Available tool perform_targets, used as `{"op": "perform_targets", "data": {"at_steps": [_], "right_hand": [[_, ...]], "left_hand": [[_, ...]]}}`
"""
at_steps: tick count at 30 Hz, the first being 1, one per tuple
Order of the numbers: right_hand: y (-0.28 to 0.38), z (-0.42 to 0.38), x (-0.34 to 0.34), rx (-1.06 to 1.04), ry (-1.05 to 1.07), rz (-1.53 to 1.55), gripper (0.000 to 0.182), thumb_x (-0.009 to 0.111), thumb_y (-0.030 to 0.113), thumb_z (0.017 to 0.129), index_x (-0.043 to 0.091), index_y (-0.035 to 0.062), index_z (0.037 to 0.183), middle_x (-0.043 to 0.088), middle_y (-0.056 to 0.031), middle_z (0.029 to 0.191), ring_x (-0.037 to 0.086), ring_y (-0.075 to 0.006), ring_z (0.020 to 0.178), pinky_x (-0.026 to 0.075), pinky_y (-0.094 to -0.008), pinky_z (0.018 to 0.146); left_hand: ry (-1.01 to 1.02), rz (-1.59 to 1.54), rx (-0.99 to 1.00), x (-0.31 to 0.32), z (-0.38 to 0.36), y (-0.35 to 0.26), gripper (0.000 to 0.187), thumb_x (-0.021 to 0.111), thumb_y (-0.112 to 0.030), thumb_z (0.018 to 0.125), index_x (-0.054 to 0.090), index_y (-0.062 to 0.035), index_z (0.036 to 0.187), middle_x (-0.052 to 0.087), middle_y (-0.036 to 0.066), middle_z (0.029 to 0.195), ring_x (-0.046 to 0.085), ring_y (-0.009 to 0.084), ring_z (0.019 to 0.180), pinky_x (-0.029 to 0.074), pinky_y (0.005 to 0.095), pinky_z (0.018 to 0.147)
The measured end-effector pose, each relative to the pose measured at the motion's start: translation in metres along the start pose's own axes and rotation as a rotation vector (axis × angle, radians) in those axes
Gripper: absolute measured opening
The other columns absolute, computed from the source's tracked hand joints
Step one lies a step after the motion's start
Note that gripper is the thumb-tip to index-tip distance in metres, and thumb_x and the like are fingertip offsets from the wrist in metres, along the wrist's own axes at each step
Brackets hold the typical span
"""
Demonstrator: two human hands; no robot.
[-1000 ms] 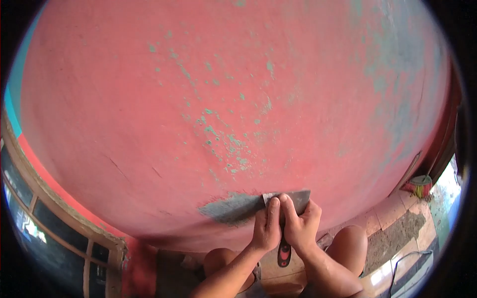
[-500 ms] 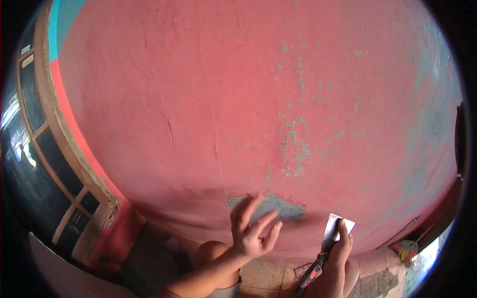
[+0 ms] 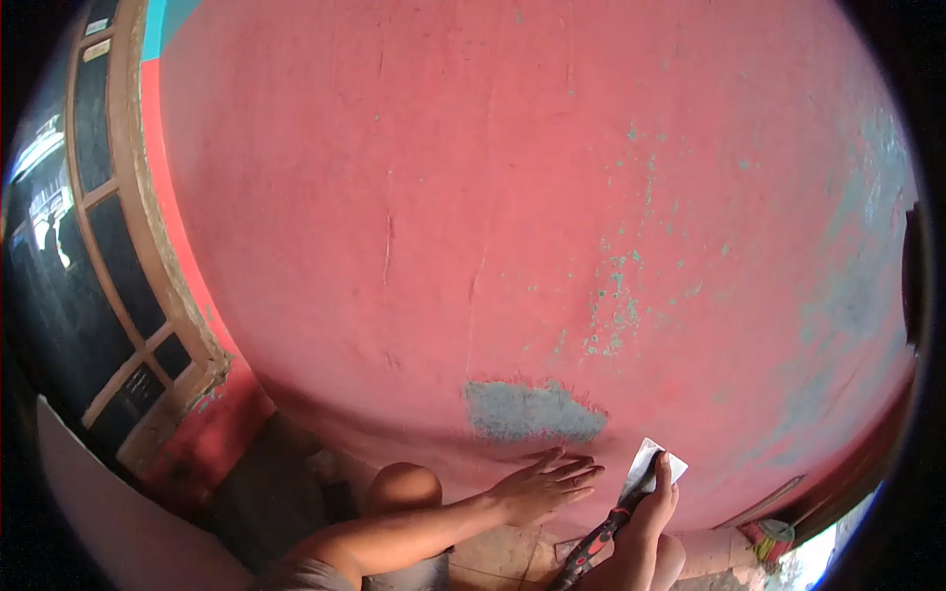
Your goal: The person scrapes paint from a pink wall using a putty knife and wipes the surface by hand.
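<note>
A pink wall [image 3: 443, 197] with worn paint fills most of the view. Low on it is a bare grey patch [image 3: 532, 412] with ragged edges. Just beneath this patch, my left hand [image 3: 542, 490] is stretched out to the right, palm toward the wall, fingers extended and slightly apart, holding nothing. To its right, my right hand [image 3: 652, 507] is closed around a paint scraper [image 3: 591, 544] with a black and red handle. Its wide metal blade points up toward the wall, and one finger lies along the blade.
A wooden-framed window [image 3: 118, 246] with dark panes stands at the left. My bent knee [image 3: 404, 486] is close to the wall's foot. At the lower right, a broom [image 3: 771, 539] with red and yellow-green bristles lies by the wall. Tiled floor [image 3: 498, 557] shows below my hands.
My left hand has dropped from in front of the grey patch to just below it, its fingers straightening. The scraper in my right hand has shifted slightly left and down. The view has turned a little.
</note>
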State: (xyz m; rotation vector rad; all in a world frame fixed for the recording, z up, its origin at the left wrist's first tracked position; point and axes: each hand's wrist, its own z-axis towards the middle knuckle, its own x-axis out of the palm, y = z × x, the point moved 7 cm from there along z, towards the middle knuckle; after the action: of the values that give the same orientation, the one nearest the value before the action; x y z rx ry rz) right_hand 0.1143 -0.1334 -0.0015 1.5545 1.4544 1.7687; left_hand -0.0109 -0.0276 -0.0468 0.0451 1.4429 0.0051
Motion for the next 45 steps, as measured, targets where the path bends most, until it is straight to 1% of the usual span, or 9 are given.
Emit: {"op": "perform_targets", "data": {"at_steps": [7,10,13,16,20,30,36,41,45], "right_hand": [[-0.004,0.002,-0.007,-0.094,-0.117,0.078,0.028,0.068,0.034,0.094,0.061,0.0071,0.091,0.058,0.0011,0.075,0.054,-0.0094,0.061,0.042,-0.0252,0.054],[-0.003,0.000,-0.006,-0.095,-0.121,0.085,0.028,0.069,0.034,0.093,0.061,0.0074,0.092,0.058,0.0015,0.075,0.054,-0.0095,0.060,0.042,-0.0254,0.053],[-0.006,0.001,-0.006,-0.097,-0.122,0.085,0.028,0.069,0.034,0.093,0.060,0.0076,0.093,0.058,0.0015,0.075,0.055,-0.0096,0.061,0.042,-0.0254,0.053],[-0.005,-0.001,-0.003,-0.083,-0.078,0.052,0.031,0.067,0.035,0.094,0.061,0.0043,0.098,0.062,-0.0033,0.083,0.061,-0.0140,0.068,0.049,-0.0288,0.058],[-0.008,-0.004,0.005,-0.067,-0.041,0.056,0.033,0.067,0.035,0.094,0.062,0.0028,0.100,0.064,-0.0048,0.085,0.064,-0.0153,0.070,0.051,-0.0293,0.059],[-0.015,-0.011,0.017,-0.100,-0.074,-0.011,0.029,0.069,0.036,0.093,0.062,0.0082,0.091,0.060,0.0009,0.074,0.055,-0.0092,0.060,0.042,-0.0249,0.052],[-0.023,-0.013,0.021,-0.079,-0.040,-0.022,0.026,0.067,0.033,0.095,0.062,0.0071,0.092,0.061,0.0001,0.076,0.056,-0.0103,0.061,0.044,-0.0256,0.053],[-0.029,-0.010,0.019,-0.066,-0.021,-0.047,0.026,0.067,0.032,0.095,0.062,0.0064,0.094,0.061,-0.0005,0.078,0.057,-0.0105,0.064,0.045,-0.0257,0.055],[-0.025,-0.017,0.029,-0.081,-0.034,-0.027,0.027,0.066,0.033,0.096,0.063,0.0060,0.095,0.062,-0.0006,0.080,0.058,-0.0103,0.067,0.046,-0.0253,0.057]], "left_hand": [[-0.275,0.093,-0.215,-0.043,-0.029,0.039,0.068,0.062,-0.039,0.093,0.038,-0.0164,0.153,0.017,0.007,0.166,0.011,0.0304,0.153,0.007,0.0631,0.119],[-0.692,0.218,-0.403,-0.088,-0.058,0.066,0.072,0.066,-0.042,0.091,0.039,-0.0138,0.152,0.016,0.014,0.165,0.008,0.0410,0.152,0.004,0.0672,0.116],[-0.870,0.138,-0.647,-0.117,-0.093,0.090,0.081,0.068,-0.041,0.090,0.033,-0.0028,0.152,0.010,0.030,0.161,0.003,0.0511,0.149,0.002,0.0692,0.114],[-1.015,-0.015,-0.703,-0.114,-0.112,0.098,0.086,0.068,-0.036,0.090,0.024,0.0011,0.154,0.005,0.031,0.162,0.002,0.0516,0.149,0.003,0.0677,0.115],[-0.957,-0.037,-0.725,-0.113,-0.114,0.093,0.090,0.069,-0.033,0.090,0.017,0.0019,0.156,0.001,0.033,0.161,0.001,0.0539,0.148,0.004,0.0660,0.115],[-0.879,-0.070,-0.712,-0.105,-0.109,0.083,0.092,0.068,-0.035,0.091,0.015,0.0028,0.156,-0.002,0.036,0.160,0.000,0.0555,0.147,0.006,0.0665,0.115],[-0.704,-0.103,-0.543,-0.083,-0.088,0.067,0.089,0.068,-0.037,0.090,0.018,-0.0059,0.158,-0.003,0.035,0.160,0.005,0.0589,0.145,0.011,0.0706,0.113],[-0.476,-0.185,-0.334,-0.070,-0.065,0.037,0.076,0.068,-0.033,0.091,0.032,-0.0152,0.155,0.012,0.017,0.165,0.015,0.0402,0.151,0.016,0.0626,0.119],[-0.284,-0.261,-0.180,-0.056,-0.055,0.021,0.061,0.072,-0.027,0.086,0.052,-0.0108,0.141,0.014,0.015,0.165,0.015,0.0334,0.152,0.016,0.0573,0.122]]}}
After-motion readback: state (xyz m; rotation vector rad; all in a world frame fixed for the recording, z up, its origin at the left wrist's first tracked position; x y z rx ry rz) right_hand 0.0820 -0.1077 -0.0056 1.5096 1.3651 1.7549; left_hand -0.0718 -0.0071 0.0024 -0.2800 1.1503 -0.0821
